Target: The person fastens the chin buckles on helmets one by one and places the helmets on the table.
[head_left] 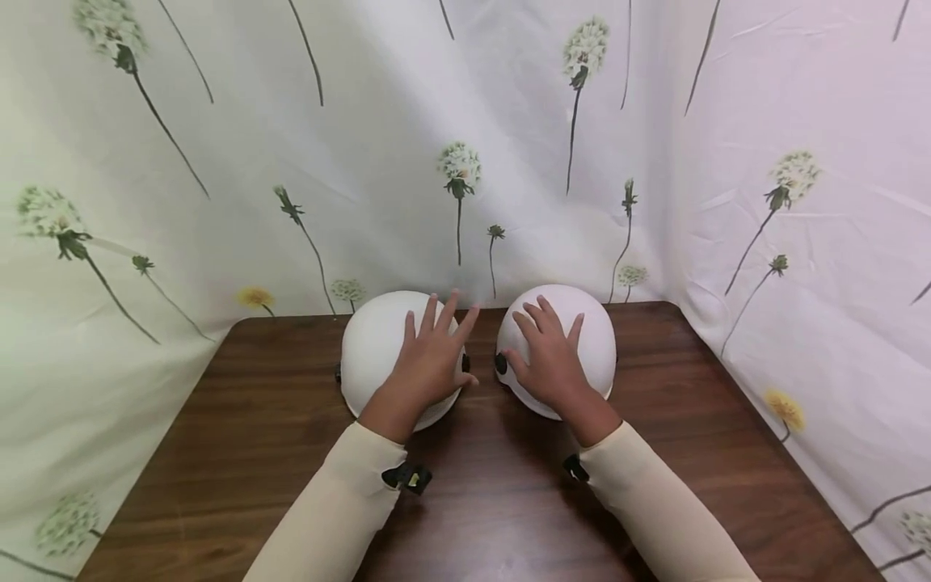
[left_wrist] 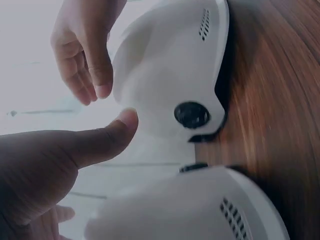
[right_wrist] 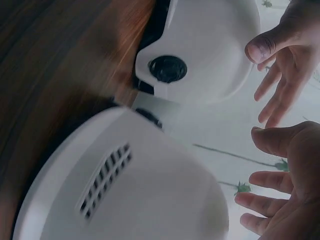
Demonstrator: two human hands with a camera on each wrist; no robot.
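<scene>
Two white helmets stand side by side, domes up. My left hand (head_left: 429, 360) is over the left helmet (head_left: 367, 339), fingers spread and fairly straight; in the left wrist view this hand (left_wrist: 65, 160) shows its thumb apart from the helmet (left_wrist: 165, 215). Over the right helmet (head_left: 596, 339) is my right hand (head_left: 549, 360), also with fingers spread; the right wrist view has that hand (right_wrist: 292, 180) beside the dome (right_wrist: 165, 185), a gap between them. Neither hand grips anything. Black round knobs (left_wrist: 192, 115) and small vent slots mark the helmet sides.
Both helmets rest near the back edge of a dark brown wooden table (head_left: 480, 517). White cloth (head_left: 378, 178) printed with dandelions hangs behind the table and along its sides. Black devices (head_left: 409, 477) are strapped at both wrists.
</scene>
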